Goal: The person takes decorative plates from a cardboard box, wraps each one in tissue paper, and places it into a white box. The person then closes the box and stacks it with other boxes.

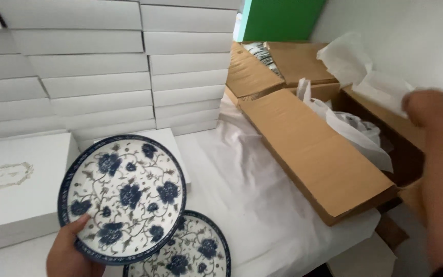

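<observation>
My left hand (66, 252) gripped blue-floral plate (122, 199) at its 7 o'clock rim, above second plate (190, 251). Right hand (439, 169) blurred at 3 o'clock near tissue paper (365, 77); couldn't tell its grip.

A plate (122, 197) is held above the left hand (70, 251), with a second plate (190, 251) lying just right of it. Stacked boxes (98, 66) are piled behind. An open carton (316, 154) is placed left of the right hand (439, 174).
</observation>
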